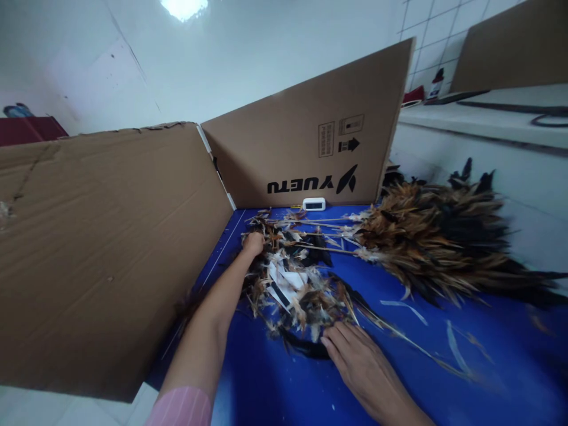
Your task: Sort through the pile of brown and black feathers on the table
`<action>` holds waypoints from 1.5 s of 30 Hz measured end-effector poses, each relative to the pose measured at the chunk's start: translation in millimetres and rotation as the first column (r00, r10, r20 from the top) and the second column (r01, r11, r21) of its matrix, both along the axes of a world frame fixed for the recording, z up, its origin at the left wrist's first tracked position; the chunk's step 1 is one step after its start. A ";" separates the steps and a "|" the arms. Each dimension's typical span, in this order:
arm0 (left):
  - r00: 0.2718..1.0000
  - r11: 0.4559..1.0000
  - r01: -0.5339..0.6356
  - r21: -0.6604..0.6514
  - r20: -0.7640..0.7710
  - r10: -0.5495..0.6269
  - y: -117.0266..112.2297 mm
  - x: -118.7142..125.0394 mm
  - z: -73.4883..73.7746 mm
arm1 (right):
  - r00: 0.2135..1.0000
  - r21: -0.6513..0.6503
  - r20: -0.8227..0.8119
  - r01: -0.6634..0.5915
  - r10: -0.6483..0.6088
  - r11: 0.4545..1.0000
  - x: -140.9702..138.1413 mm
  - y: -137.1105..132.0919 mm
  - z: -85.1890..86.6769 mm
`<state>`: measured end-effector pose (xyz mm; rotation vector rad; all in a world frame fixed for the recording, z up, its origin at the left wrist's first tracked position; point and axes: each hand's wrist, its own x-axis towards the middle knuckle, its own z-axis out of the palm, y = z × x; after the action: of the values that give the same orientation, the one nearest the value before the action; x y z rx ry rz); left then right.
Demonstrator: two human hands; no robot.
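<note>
My left hand reaches far forward into a heap of loose brown, black and white feathers on the blue table. Its fingers are curled closed among the feathers at the heap's far left edge. My right hand lies near me at the heap's front edge, fingers stretched out flat on the table and touching the feathers. A white scrap with a dark mark lies in the middle of the heap. Thin sticks run from the heap to the feather dusters on the right.
A bunch of brown and black feather dusters lies on the right. Cardboard sheets stand as walls at the left and at the back. A small white device sits at the back wall's foot. A white ledge runs behind.
</note>
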<state>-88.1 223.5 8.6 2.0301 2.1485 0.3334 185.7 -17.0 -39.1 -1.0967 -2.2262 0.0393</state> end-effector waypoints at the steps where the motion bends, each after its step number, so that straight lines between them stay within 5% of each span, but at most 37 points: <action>1: 1.000 1.000 0.005 -0.002 -0.009 -0.005 0.5 -2.2 -0.5 | 1.000 0.001 0.000 -0.002 0.002 1.000 -0.2 0.2 0.5; 12: 0.994 0.985 -0.024 0.169 0.107 0.006 -4.3 -4.3 -7.4 | 1.000 -0.010 0.012 -0.007 0.007 1.000 -1.0 1.9 -1.7; 22: 0.844 0.902 -0.152 0.405 0.529 -0.095 -19.6 -22.7 37.7 | 1.000 0.021 -0.007 -0.015 0.015 1.000 -0.4 3.7 -0.8; 27: 0.766 0.877 -0.187 0.443 0.624 -0.152 -81.2 -45.2 64.5 | 1.000 0.057 -0.020 -0.018 0.020 0.998 0.3 3.7 0.2; 31: 0.787 0.865 -0.196 0.461 0.601 -0.142 -154.1 -77.8 71.8 | 1.000 0.052 -0.020 -0.020 0.021 0.998 0.8 3.7 -0.9; 39: 0.931 0.791 -0.357 0.497 0.263 0.254 -285.2 -134.1 42.6 | 0.998 0.031 -0.039 -0.052 0.053 0.998 2.0 4.6 -2.8; 45: 0.974 0.916 -0.051 0.399 -0.184 0.134 -303.9 -143.4 23.2 | 0.997 0.035 -0.046 -0.058 0.059 0.998 2.4 3.9 -1.4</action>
<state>-231.5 -80.3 31.7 2.2585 2.4769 0.6397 188.0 -13.1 -40.5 -1.0024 -2.2083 0.0514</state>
